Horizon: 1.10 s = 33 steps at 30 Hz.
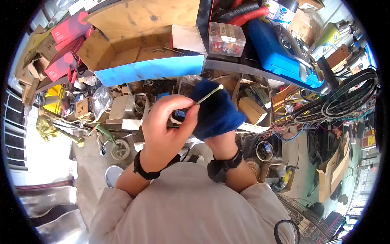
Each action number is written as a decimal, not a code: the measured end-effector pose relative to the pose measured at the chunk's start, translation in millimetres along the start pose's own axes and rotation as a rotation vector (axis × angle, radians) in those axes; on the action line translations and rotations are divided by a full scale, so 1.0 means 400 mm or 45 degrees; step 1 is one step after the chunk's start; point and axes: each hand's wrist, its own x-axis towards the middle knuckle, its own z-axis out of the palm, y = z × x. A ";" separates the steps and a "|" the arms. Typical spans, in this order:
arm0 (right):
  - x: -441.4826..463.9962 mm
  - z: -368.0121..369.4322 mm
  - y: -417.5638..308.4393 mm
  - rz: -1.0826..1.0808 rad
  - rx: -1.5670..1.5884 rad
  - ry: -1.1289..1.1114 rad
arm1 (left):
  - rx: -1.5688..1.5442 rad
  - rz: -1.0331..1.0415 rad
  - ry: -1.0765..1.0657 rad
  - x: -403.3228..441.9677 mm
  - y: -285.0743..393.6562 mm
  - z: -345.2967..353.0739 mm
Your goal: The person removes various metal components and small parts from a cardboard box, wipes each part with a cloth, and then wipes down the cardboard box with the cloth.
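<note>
My left hand (164, 126) pinches one end of a thin yellowish metal rod (209, 94) between thumb and forefinger. The rod slants up to the right and ends in a small, bright head; I cannot tell whether it is a bolt or a long pin. Behind and below it is a dark blue cloth (221, 118), bunched over my right hand (222, 143). That hand holds the cloth from underneath, its fingers hidden by the fabric. The rod passes in front of the cloth; whether they touch is unclear. Both wrists wear black bands.
On the shelf ahead stand an open cardboard box with a blue front (150, 69), a clear plastic box (226, 39) and a blue case (280, 55). Small boxes and parts crowd the level below. Coiled black cables (349, 97) hang at the right.
</note>
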 end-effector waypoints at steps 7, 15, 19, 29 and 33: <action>-0.008 -0.028 -0.012 -0.136 0.139 0.067 | 0.284 0.231 -0.124 -0.012 0.009 0.012; 0.002 -0.043 -0.031 -0.144 0.147 0.131 | -0.046 -0.040 -0.194 -0.045 -0.014 0.010; 0.014 -0.055 -0.044 -0.046 0.264 0.169 | -0.247 -0.376 -0.335 -0.026 -0.059 -0.005; 0.024 -0.117 -0.034 -0.322 -0.397 0.264 | -0.876 -1.145 -0.268 -0.059 -0.109 0.012; 0.015 -0.106 -0.034 -0.485 -0.963 0.229 | -1.158 -1.221 -0.357 -0.057 -0.110 0.017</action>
